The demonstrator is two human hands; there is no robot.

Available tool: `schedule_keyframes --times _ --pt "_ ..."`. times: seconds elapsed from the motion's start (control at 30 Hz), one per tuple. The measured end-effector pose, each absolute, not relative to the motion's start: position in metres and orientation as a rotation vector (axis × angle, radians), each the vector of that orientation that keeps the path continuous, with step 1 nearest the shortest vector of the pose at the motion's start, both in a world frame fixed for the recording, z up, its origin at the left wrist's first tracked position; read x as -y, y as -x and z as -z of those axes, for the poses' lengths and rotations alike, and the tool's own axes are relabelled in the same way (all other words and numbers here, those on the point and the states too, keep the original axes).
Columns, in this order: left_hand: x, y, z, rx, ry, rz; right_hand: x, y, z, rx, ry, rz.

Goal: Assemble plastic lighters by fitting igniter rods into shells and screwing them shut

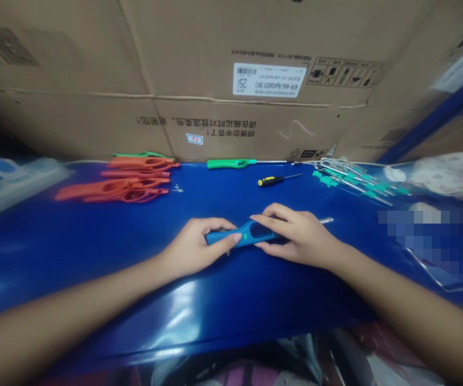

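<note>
Both hands are closed around a blue long-nosed lighter (223,236), held level just over the blue tabletop. My left hand (195,245) grips its handle end, the thumb lying along the side near a small green piece. Around the trigger opening and the front part, my right hand (301,236) wraps its fingers. A metal tip pokes out to the right beyond that hand; the rest of the rod is hidden behind it. Farther back lie a green lighter (227,163) with a metal rod and a yellow-and-black screwdriver (269,182).
Several orange lighter casings (130,187) are piled at the back left. Several metal rods with teal parts (360,179) lie at the back right. A large cardboard box (199,64) stands along the back edge, and a clear plastic container (17,185) sits at far left.
</note>
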State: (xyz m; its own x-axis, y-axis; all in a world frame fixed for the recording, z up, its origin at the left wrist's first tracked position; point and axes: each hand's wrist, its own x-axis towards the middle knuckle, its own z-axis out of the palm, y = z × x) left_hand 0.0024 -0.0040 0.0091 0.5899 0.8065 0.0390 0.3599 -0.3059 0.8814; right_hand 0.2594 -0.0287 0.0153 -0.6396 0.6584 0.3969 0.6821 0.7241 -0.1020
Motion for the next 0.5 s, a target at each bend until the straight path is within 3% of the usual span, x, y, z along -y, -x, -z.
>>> schedule_keyframes --times 0.5 --pt "0.0059 -0.0016 -0.0033 -0.844 -2.072 -0.794 0.0309 -0.2554 -0.0228 2.573 1.142 -0.249"
